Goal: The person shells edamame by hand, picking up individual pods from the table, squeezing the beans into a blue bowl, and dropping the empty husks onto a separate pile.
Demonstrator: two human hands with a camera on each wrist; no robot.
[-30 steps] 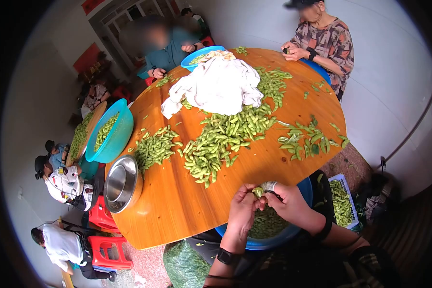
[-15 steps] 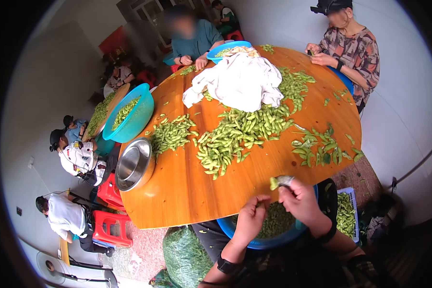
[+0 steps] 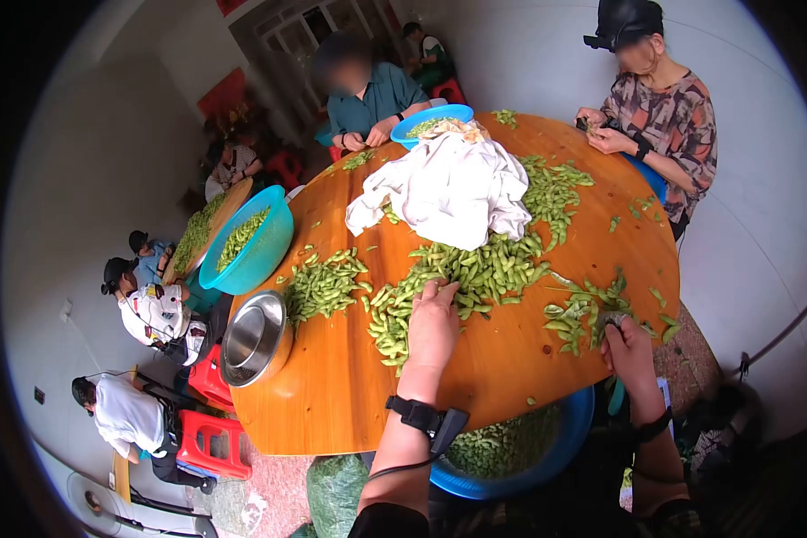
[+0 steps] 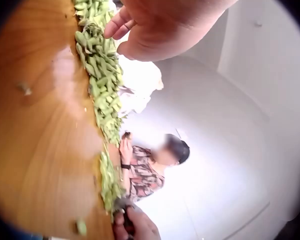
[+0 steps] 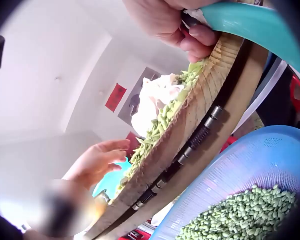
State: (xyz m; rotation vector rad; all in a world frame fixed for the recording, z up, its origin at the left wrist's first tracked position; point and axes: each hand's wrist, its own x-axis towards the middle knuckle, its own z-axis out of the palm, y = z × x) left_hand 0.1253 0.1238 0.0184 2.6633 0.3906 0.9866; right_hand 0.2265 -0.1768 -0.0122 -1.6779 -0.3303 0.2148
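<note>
My left hand [image 3: 432, 327] reaches over the table to the main heap of green pods [image 3: 493, 269], its fingertips at the near side. In the left wrist view this hand [image 4: 172, 27] has loosely bent fingers beside the pods [image 4: 102, 75], and no pod shows in its grasp. My right hand [image 3: 634, 359] is by the small pile of pods and leaves [image 3: 583, 314] at the right edge. In the right wrist view its fingers [image 5: 197, 45] curl round a dark piece by a teal, handle-like part [image 5: 260, 22]; the full shape is hidden.
A blue basin [image 3: 586, 421] with shelled beans [image 3: 502, 448] is below the table edge. White cloth [image 3: 457, 188] covers part of the heap. Metal bowls [image 3: 255, 336] and a teal basin [image 3: 278, 242] stand left. Two people sit across the table; others are farther left.
My hands have moved apart: the left forward to the pod heap, the right to the leafy pile. The opened pod formerly at the right fingertips is no longer seen there.
</note>
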